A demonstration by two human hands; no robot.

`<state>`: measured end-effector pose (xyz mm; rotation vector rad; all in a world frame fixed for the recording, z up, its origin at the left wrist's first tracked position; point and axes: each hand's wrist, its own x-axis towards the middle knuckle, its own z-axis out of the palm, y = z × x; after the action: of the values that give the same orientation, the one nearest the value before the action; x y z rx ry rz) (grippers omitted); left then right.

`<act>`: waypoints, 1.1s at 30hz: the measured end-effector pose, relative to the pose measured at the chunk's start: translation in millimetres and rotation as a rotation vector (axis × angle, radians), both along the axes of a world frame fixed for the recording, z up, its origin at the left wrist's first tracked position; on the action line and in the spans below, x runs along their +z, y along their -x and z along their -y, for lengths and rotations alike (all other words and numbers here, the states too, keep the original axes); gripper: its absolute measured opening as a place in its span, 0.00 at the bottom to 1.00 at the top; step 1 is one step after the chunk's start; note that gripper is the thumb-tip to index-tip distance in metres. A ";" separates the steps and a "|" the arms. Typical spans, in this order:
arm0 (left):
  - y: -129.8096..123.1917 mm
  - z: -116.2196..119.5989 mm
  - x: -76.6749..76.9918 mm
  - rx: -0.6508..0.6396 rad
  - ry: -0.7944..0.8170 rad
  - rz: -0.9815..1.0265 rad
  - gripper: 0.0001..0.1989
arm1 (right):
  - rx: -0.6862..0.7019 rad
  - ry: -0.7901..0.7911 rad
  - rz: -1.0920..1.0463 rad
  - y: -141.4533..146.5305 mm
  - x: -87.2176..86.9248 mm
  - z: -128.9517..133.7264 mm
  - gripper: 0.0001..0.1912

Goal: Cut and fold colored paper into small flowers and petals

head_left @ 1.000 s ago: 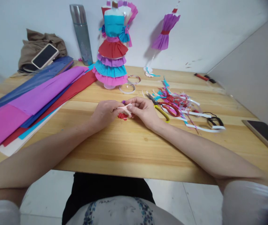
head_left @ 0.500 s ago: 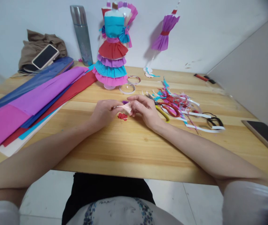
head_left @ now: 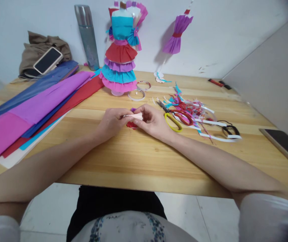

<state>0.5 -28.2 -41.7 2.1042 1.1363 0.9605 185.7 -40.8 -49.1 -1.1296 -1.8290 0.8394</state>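
A small pale pink piece of crepe paper (head_left: 138, 116) is pinched between both hands above the table. My left hand (head_left: 112, 120) grips its left end with thumb and fingertips. The thumb and fingers of my right hand (head_left: 152, 121) close on its right side. Just below the fingers lies a red paper piece (head_left: 131, 125), partly hidden. A bit of purple paper (head_left: 133, 110) shows behind the fingertips. To the right of my right hand are scissors (head_left: 175, 117) with red and yellow handles.
A doll form (head_left: 120, 50) in tiered paper ruffles and a purple-dressed one (head_left: 178, 33) stand at the wall. Crepe paper sheets (head_left: 43, 107) lie left. Tape rolls (head_left: 137, 95), paper scraps (head_left: 184, 106), a bottle (head_left: 87, 40) and phones (head_left: 285, 144) are around.
My right hand has moved slightly left and closed its thumb and fingers on the pink paper, whose fanned end is now gathered. My left hand keeps its grip.
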 end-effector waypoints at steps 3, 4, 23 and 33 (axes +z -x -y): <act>0.6 -0.3 -1.1 -0.027 -0.023 -0.008 0.09 | 0.009 -0.003 -0.041 -1.1 -0.6 -1.0 0.13; 0.8 -0.1 -0.9 -0.031 -0.027 -0.013 0.09 | 0.012 -0.003 -0.049 -1.4 -0.8 -1.3 0.13; 5.9 1.6 1.3 -0.042 -0.707 -0.584 0.15 | 0.006 0.201 -0.194 1.6 7.2 0.3 0.13; 7.8 4.2 5.4 -0.047 -0.945 -0.731 0.14 | 0.019 0.405 -0.376 8.2 9.6 3.4 0.18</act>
<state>-7.3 -32.4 -36.3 3.4260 1.0193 0.7879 177.5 -44.2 -39.5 -1.1054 -1.3953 1.3756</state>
